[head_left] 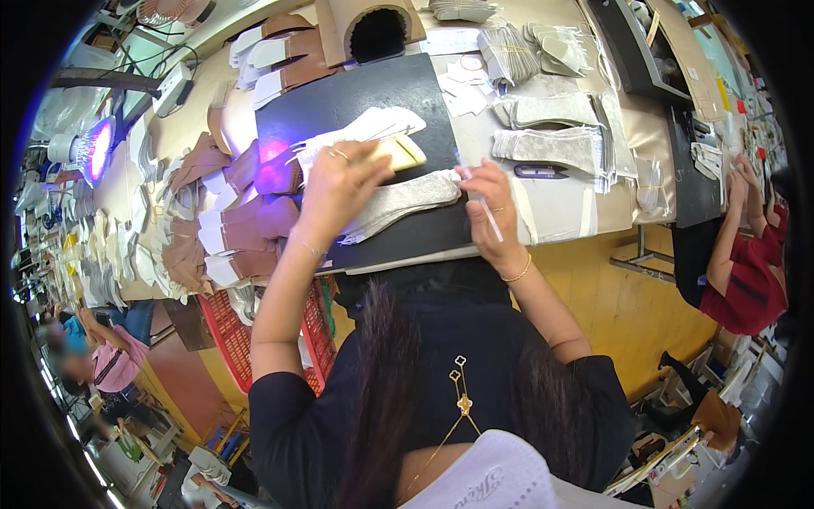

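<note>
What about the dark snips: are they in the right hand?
No, the snips lie apart from the right hand, off to its right, beside the grey pieces.

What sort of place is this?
Likely a workshop or factory floor, perhaps for leather goods or footwear: matching grey cut pieces, rows of brown pieces, and a person in red working farther along.
</note>
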